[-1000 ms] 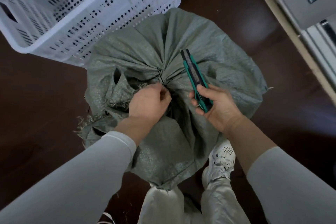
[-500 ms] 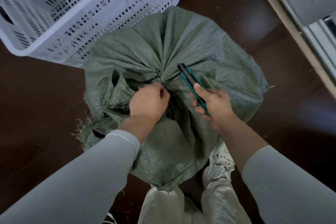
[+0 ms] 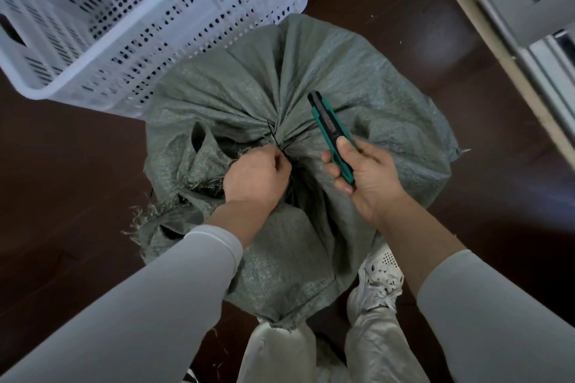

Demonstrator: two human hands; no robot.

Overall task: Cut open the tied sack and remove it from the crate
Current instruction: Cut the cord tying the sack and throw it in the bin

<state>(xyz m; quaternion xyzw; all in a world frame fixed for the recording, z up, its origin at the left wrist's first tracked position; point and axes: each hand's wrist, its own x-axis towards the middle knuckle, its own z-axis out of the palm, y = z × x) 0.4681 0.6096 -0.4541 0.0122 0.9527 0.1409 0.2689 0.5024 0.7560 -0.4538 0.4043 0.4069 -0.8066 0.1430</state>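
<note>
A grey-green woven sack [image 3: 357, 96] stands on the dark floor, its mouth gathered and bound by a thin black tie [image 3: 273, 137] at the centre. My left hand [image 3: 253, 179] pinches the gathered neck just below the tie. My right hand [image 3: 365, 176] grips a green and black utility knife [image 3: 329, 130], its tip pointing up and away, to the right of the knot and clear of it. No blade can be made out. The frayed sack mouth flops out to the left of my left hand.
A white perforated plastic crate [image 3: 130, 19] stands at the upper left, touching the sack's far side. A metal cabinet and pale skirting [image 3: 510, 40] run along the right. My white shoe [image 3: 378, 280] and trouser legs are just below the sack.
My right hand first brought the knife down close to the knot, then lifted it back out to the right. My left hand kept its hold on the neck.
</note>
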